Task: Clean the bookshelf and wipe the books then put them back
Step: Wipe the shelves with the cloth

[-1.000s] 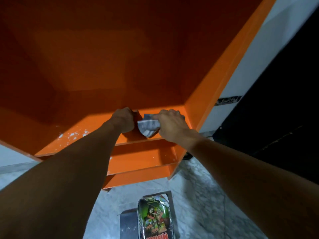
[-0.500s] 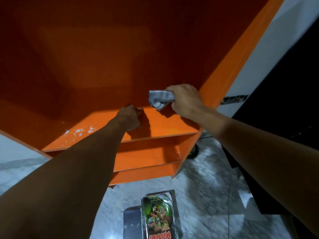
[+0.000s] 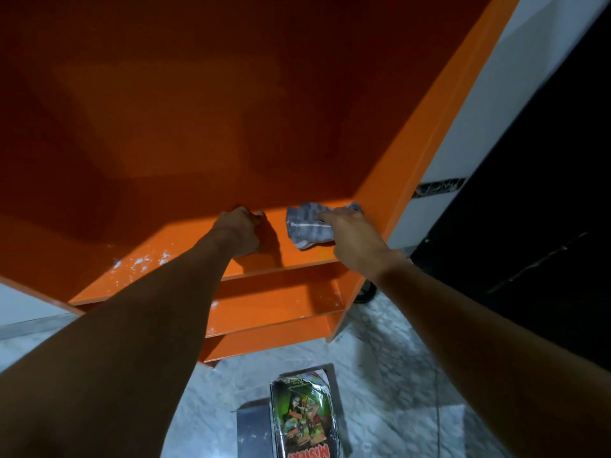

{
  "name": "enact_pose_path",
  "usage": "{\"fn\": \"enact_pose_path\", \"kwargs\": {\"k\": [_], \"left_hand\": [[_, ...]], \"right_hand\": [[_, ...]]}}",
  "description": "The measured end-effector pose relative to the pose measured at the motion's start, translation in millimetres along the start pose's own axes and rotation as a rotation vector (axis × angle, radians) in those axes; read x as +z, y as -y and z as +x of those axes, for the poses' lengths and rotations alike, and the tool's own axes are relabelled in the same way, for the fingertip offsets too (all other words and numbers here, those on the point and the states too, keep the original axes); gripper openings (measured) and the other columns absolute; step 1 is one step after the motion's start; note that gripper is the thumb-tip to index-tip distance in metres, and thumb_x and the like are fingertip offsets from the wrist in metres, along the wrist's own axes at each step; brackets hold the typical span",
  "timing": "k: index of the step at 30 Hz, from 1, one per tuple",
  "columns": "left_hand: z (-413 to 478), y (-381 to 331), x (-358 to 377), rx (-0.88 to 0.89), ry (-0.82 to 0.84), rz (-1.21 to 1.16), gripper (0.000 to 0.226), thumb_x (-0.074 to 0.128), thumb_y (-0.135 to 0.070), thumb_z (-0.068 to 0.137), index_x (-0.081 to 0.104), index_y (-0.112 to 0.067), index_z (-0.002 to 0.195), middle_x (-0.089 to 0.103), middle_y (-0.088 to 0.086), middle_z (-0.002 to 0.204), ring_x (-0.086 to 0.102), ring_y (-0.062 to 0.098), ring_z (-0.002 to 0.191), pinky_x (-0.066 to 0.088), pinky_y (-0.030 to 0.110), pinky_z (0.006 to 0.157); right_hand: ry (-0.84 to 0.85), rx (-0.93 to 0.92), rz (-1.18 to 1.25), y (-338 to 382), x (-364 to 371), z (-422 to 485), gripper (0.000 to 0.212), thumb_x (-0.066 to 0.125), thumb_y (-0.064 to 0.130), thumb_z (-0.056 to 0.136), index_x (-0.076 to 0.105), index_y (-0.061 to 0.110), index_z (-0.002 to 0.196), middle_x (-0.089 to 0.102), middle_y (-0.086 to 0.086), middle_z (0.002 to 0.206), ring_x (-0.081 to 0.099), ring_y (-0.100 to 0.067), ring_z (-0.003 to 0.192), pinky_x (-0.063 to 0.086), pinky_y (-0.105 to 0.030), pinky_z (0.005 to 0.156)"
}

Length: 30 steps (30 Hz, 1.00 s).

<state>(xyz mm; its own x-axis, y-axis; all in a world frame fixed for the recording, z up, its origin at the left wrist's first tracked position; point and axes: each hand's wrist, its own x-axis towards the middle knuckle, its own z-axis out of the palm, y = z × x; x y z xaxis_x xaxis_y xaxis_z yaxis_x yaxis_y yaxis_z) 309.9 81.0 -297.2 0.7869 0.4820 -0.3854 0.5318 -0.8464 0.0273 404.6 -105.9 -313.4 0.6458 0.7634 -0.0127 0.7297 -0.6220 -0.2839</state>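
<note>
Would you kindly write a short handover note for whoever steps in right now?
Left hand: closed, resting on the top shelf, holding nothing I can see.
Right hand: pressing the cloth onto that shelf near its right rear corner.
Books: stacked on the floor in front of the bookshelf, none on the visible shelves.
Done: shelves emptied, wiping under way at the right end.
Left: white specks on the shelf's left part, some on the lower shelf; then wipe the books and put them back.

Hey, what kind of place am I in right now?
Probably a room in a home: an orange bookshelf against a white wall, a marble-patterned floor, and books stacked on it.
</note>
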Motion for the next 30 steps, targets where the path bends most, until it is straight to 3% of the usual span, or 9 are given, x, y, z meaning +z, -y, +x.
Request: {"fn": "enact_pose_path", "kwargs": {"k": [5,8,11,14,19,22,24,27,30], "left_hand": [[2.3,0.5,2.8,0.007,0.011,0.002,0.055,0.052,-0.024,0.100,0.033,-0.016,0.150,0.040,0.012,0.148,0.041,0.029,0.136,0.035,0.029,0.107],[0.5,0.7,1.7,0.021,0.038,0.001,0.055,0.052,-0.026,0.100,0.032,-0.015,0.151,0.044,0.012,0.145,0.041,0.029,0.135,0.037,0.030,0.106],[1.6,1.4,3.9,0.021,0.039,-0.027,0.050,0.046,-0.027,0.102,0.032,-0.017,0.149,0.043,0.011,0.145,0.041,0.029,0.134,0.036,0.033,0.110],[-3.3,0.1,2.5,0.017,-0.011,-0.058,0.047,0.044,-0.022,0.102,0.035,-0.014,0.148,0.049,0.015,0.141,0.045,0.033,0.131,0.038,0.033,0.104],[-5.4,-0.6,2.4,0.034,-0.027,-0.026,0.062,0.050,-0.023,0.100,0.023,-0.018,0.155,0.033,0.015,0.151,0.033,0.032,0.140,0.027,0.032,0.112],[-4.0,-1.4,0.8,0.039,-0.032,-0.067,0.063,0.054,-0.021,0.098,0.025,-0.017,0.154,0.033,0.014,0.151,0.034,0.030,0.140,0.026,0.032,0.113],[-4.4,-1.3,0.9,0.038,-0.046,-0.086,0.060,0.056,-0.018,0.097,0.032,-0.017,0.152,0.036,0.013,0.150,0.037,0.029,0.139,0.028,0.032,0.112],[-5.3,0.0,2.5,0.047,-0.058,-0.129,0.059,0.060,-0.021,0.096,0.036,-0.016,0.150,0.038,0.011,0.149,0.038,0.028,0.138,0.028,0.030,0.112],[-10.2,4.8,3.8,0.056,-0.081,-0.232,0.063,0.063,-0.022,0.094,0.036,-0.013,0.150,0.039,0.010,0.151,0.037,0.025,0.140,0.023,0.028,0.113]], "right_hand": [[0.010,0.166,-0.079,1.1,-5.1,-38.2,0.043,0.048,-0.004,0.083,0.063,0.017,0.118,0.064,-0.016,0.106,0.062,-0.037,0.099,0.048,-0.036,0.079],[0.125,0.188,-0.021,4.0,-17.2,-66.9,0.015,0.057,0.015,0.083,0.069,0.013,0.091,0.069,-0.013,0.090,0.066,-0.032,0.089,0.043,-0.028,0.067],[0.146,0.209,0.071,11.5,-40.6,-78.0,0.027,0.064,0.038,0.075,0.065,0.013,0.068,0.066,-0.007,0.066,0.067,-0.025,0.073,0.037,-0.023,0.054],[0.025,0.188,0.171,22.9,-55.7,-47.2,0.024,0.071,0.022,0.078,0.054,0.017,0.061,0.057,0.000,0.056,0.065,-0.027,0.064,0.036,-0.025,0.049],[-0.121,0.200,0.017,33.1,-45.5,28.7,0.022,0.060,0.002,0.082,0.066,0.018,0.095,0.070,-0.012,0.096,0.066,-0.034,0.090,0.053,-0.036,0.072],[0.108,0.185,0.023,24.8,-22.7,49.4,0.048,0.062,0.043,0.089,0.052,0.022,0.131,0.058,-0.015,0.129,0.054,-0.036,0.117,0.046,-0.040,0.091],[0.263,0.184,-0.067,22.2,-7.7,53.6,0.067,0.041,0.071,0.088,0.031,0.036,0.145,0.037,-0.015,0.147,0.035,-0.037,0.133,0.032,-0.048,0.106],[0.145,0.166,-0.272,24.8,13.0,51.8,0.057,0.026,0.068,0.093,0.034,0.039,0.141,0.038,-0.020,0.141,0.032,-0.039,0.127,0.028,-0.052,0.103],[-0.086,0.165,-0.269,34.7,30.8,46.6,0.046,0.038,0.055,0.096,0.048,0.030,0.134,0.051,-0.022,0.121,0.043,-0.039,0.112,0.039,-0.047,0.092]]}}
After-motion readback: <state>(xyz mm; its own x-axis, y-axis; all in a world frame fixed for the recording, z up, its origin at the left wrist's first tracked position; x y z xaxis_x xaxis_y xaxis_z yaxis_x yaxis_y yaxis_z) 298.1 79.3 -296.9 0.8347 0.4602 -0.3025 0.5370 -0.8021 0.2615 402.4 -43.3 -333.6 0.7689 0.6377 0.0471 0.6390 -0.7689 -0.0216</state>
